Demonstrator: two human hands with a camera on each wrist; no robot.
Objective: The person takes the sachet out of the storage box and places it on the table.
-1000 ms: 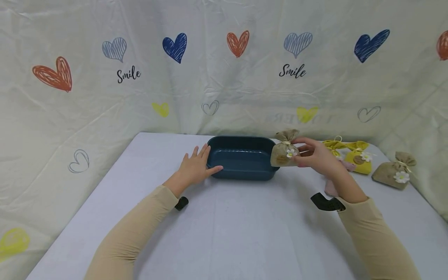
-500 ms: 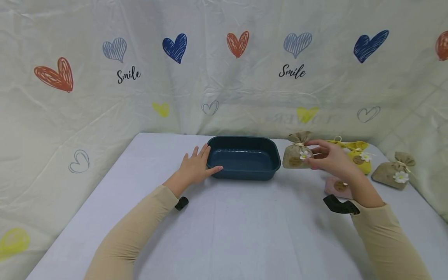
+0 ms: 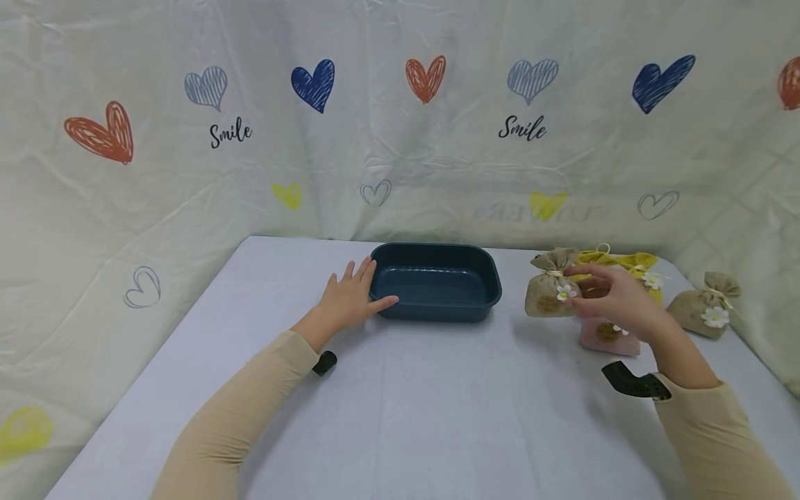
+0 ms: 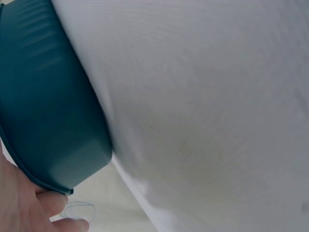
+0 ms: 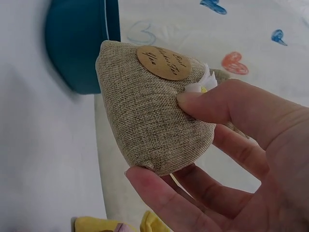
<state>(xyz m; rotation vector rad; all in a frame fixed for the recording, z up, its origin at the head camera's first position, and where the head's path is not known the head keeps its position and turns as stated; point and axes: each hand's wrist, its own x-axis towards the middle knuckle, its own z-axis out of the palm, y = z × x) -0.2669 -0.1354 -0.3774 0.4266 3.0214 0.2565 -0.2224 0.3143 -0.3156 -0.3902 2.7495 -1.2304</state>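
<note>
My right hand point(image 3: 615, 298) grips a tan burlap pouch point(image 3: 542, 297) with a tied neck, a white flower and a round brown label. In the right wrist view, the thumb presses one face of the pouch point(image 5: 145, 113) and the fingers curl round its other side. At the back middle of the table is a dark teal rectangular dish point(image 3: 437, 310) with nothing in it. My left hand point(image 3: 346, 298) rests against the dish's left end, its fingers spread and straight. The left wrist view shows fingertips at the rim of the dish point(image 4: 53, 111).
Near my right hand lie a pink pouch point(image 3: 609, 338) and yellow pouches point(image 3: 644, 261), partly hidden. Another burlap pouch point(image 3: 694, 310) sits at the table's right edge. A pale curtain point(image 3: 375, 139) printed with hearts hangs behind the white table point(image 3: 425, 417).
My right hand has carried the burlap pouch from the dish's right end rightward and slightly nearer to me. The pink pouch shows more now. My left hand and the dish have stayed put.
</note>
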